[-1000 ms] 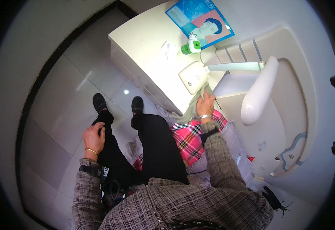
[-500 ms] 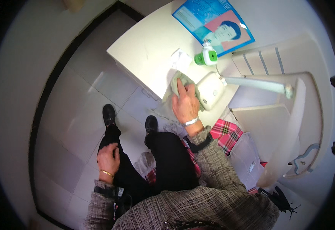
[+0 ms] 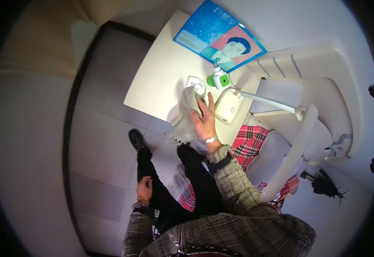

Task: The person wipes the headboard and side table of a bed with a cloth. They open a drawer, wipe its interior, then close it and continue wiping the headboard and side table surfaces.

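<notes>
My right hand grips a pale grey-green cloth at the near edge of the cream cabinet top. Thumb and forefinger are spread around the upper part of the cloth, and its loose end hangs over the edge. Just right of that hand sits a cream lamp-like base with a hinged white arm. Beyond the cloth lie a crumpled white tissue-like piece and a small green-and-white device. My left hand rests on my left thigh, its fingers curled out of sight.
A blue printed sheet with a portrait lies at the cabinet's far end. Red plaid fabric and a pale cushion-like piece sit right of my arm. A black folded object lies far right. Tan curtain-like fabric hangs upper left.
My right hand has drawn the cloth off the base's side, toward the near edge, lifting more of it. My left hand stays on my thigh. The whole view has shifted.
</notes>
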A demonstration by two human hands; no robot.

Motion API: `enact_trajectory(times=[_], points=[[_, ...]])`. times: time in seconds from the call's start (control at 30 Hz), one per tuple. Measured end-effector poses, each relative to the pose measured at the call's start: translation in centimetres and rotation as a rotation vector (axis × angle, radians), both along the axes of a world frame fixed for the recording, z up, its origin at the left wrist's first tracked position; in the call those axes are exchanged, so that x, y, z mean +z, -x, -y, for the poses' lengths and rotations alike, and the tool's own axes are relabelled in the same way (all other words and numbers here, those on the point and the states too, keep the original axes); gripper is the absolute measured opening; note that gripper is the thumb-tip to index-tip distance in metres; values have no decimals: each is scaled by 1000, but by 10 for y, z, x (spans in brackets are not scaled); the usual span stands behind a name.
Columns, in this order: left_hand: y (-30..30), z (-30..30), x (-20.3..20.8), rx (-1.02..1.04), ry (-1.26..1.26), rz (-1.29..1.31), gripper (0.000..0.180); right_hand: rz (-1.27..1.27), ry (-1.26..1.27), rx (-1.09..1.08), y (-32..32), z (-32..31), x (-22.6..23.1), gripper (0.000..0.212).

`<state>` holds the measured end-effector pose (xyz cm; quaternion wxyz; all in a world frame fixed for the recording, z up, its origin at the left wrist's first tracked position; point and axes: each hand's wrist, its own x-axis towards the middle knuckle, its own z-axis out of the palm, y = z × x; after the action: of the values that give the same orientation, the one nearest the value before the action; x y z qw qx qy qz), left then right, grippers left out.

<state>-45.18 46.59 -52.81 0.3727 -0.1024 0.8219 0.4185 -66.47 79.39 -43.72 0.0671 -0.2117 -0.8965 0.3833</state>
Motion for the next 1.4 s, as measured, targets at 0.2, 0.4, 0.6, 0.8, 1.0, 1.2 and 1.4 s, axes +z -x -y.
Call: enact_trajectory(times=[0.2, 0.4, 0.6, 0.8, 1.0, 1.2, 1.4], points=[[34, 74, 64, -54, -97, 41, 24, 167, -42, -47, 16, 21, -22, 53], [147, 144, 117, -267, 254, 16, 26, 75, 52, -243, -58, 8, 26, 57], [306, 87, 132, -474, 276, -217, 24, 249, -96, -532, -104, -50, 32, 52], [449, -58, 148, -619, -64, -722, 34, 93, 37, -544, -115, -19, 36, 43], [517, -184, 153, -447, -275, -393, 64, -1, 418, -558, -99, 33, 56, 32], [566, -265, 119, -481, -418, -345, 78, -39, 531, -805, -57, 54, 55, 33], [587, -302, 103, -526, -614, -123, 25, -69, 387, -955, 5, 51, 21, 45]])
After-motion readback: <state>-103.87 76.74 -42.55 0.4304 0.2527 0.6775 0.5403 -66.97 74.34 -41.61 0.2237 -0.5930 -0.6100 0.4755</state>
